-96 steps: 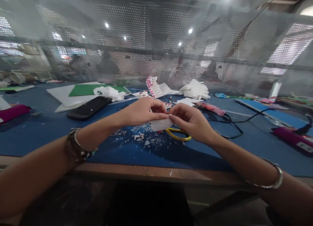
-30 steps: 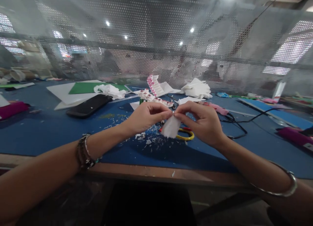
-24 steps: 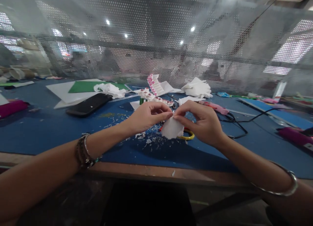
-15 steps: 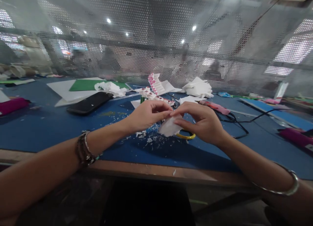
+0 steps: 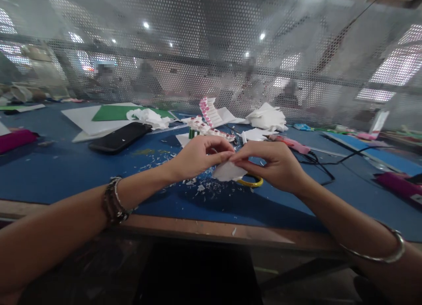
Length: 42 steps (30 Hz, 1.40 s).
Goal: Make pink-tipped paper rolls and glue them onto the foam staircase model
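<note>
A thin white piece of paper (image 5: 228, 171) hangs from the fingertips of both hands above the blue table. My left hand (image 5: 201, 157) pinches its upper edge between thumb and forefinger. Meeting it there, my right hand (image 5: 272, 164) pinches the same edge from the other side. Yellow scissor handles (image 5: 252, 181) lie on the table just behind the paper, partly covered by it. White paper scraps (image 5: 201, 188) are scattered underneath. Beyond my hands sit white pieces with pink-red dots (image 5: 201, 125) and a pink-edged folded strip (image 5: 209, 111).
A black phone (image 5: 120, 138) lies on the left, beside green sheets (image 5: 115, 113) and crumpled white paper (image 5: 150, 117). A stack of white paper (image 5: 267, 117) and a pink corded tool (image 5: 293, 145) are at right. A perforated metal screen (image 5: 198, 41) stands behind the table.
My right hand's fingers have shifted up toward the paper's top edge, beside the left fingertips. The paper now hangs flatter and slightly higher. My left hand has barely moved.
</note>
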Each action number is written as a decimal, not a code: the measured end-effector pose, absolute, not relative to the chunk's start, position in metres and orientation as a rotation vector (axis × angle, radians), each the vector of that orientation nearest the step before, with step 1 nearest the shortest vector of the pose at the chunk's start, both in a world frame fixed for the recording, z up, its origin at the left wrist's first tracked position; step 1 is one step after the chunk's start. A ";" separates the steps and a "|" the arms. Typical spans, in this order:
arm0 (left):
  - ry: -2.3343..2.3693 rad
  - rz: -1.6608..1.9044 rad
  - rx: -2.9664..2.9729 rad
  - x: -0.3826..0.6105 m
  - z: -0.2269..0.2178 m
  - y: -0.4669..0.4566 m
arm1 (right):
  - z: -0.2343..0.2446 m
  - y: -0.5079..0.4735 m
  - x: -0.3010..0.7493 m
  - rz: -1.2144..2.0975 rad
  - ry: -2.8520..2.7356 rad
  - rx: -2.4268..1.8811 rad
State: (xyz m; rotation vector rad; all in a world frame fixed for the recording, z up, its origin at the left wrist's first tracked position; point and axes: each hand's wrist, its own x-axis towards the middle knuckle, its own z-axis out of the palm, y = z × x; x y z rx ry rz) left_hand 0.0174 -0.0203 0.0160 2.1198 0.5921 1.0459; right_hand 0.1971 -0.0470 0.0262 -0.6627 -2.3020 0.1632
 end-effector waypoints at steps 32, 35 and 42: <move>0.657 1.033 2.154 0.019 0.013 -0.023 | 0.026 -0.048 0.195 0.059 -2.264 -0.856; 0.627 1.018 2.107 0.019 0.012 -0.022 | 0.027 -0.049 0.195 0.020 -2.258 -0.833; 0.610 1.083 2.159 0.017 0.011 -0.023 | 0.025 -0.049 0.194 -0.073 -2.154 -0.858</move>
